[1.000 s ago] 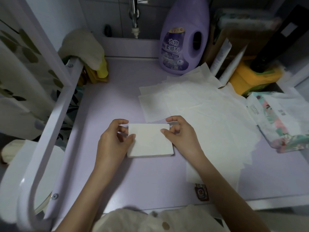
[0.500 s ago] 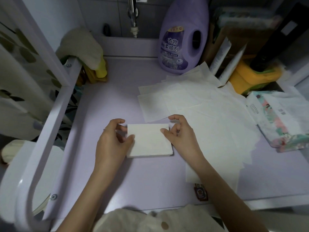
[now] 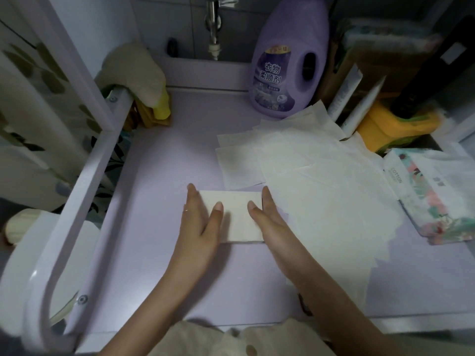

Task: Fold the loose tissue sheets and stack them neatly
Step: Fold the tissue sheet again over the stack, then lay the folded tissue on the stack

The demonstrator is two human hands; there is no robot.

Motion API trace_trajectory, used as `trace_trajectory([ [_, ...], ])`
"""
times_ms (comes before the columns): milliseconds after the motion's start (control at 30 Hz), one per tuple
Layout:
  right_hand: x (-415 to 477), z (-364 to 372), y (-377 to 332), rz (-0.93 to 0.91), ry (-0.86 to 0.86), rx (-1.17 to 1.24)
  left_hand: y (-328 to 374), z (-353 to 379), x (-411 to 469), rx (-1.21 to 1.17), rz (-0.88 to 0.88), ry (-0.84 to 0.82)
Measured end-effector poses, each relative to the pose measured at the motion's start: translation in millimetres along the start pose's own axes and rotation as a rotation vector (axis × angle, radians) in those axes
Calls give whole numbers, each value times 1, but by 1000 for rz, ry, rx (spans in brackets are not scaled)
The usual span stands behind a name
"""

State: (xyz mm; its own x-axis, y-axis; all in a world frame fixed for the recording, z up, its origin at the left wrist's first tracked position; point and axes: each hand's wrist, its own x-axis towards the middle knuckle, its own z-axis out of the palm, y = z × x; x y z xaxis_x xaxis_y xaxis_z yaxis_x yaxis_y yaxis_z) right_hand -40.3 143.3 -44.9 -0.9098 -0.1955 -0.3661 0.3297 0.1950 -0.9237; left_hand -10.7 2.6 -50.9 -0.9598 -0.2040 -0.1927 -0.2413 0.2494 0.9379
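The lavender counter (image 3: 159,176) carries a wide spread of loose tissue sheets (image 3: 321,181) over its right half. The folded stack (image 3: 234,217) lies flat at the near centre, its right side touching that spread. The left hand (image 3: 198,222) and right hand (image 3: 270,222) bracket the stack from either side, fingers straight and held together, nothing gripped, with each thumb resting on the top.

The step looks like squaring the stack. It probably goes best with light, even inward pressure from both palms, since tissue buckles if it is squeezed. The thumbs should stay down to keep the top layer from lifting, and the near and far edges need truing as well.

A white rail (image 3: 84,188) bounds the left edge. The purple bottle (image 3: 288,60) stands at the far side, and the tissue pack (image 3: 437,191) sits at the right. Bare counter lies left of the stack and nearer than it, so that is the free room. Reaching right means crossing sheets that slide easily.
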Motion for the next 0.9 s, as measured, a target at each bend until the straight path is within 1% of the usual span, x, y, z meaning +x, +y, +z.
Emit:
trace_trajectory([
  [33,6,-3,-3,-52,34,-60,2,-2,0,41,12,7],
  [67,13,-9,-8,-128,104,-125,3,-6,1,70,19,23],
  [133,33,-32,-18,-313,225,-254,8,-13,3,89,40,73],
  [167,43,-47,-22,-385,231,-341,10,-16,5,91,56,94],
  [233,64,-70,-24,-415,163,-629,14,-20,9,96,79,116],
  [300,82,-79,-18,-416,39,-908,16,-22,12,95,90,121],
  [367,92,-76,-10,-473,-69,-1063,18,-22,14,88,109,124],
  [433,99,-74,-4,-517,-60,-1095,20,-22,14,73,123,127],
  [567,110,-74,-3,-693,146,-1130,21,-21,15,46,120,124],
  [667,114,-72,-2,-816,241,-1144,22,-21,14,26,124,117],
  [700,114,-72,-3,-828,252,-1130,23,-21,14,24,127,119],
  [800,109,-73,-6,-778,233,-991,24,-21,15,22,137,125],
  [833,108,-74,-7,-762,206,-975,24,-21,16,25,141,125],
  [900,107,-74,-5,-713,115,-1020,25,-21,16,37,151,121],
])
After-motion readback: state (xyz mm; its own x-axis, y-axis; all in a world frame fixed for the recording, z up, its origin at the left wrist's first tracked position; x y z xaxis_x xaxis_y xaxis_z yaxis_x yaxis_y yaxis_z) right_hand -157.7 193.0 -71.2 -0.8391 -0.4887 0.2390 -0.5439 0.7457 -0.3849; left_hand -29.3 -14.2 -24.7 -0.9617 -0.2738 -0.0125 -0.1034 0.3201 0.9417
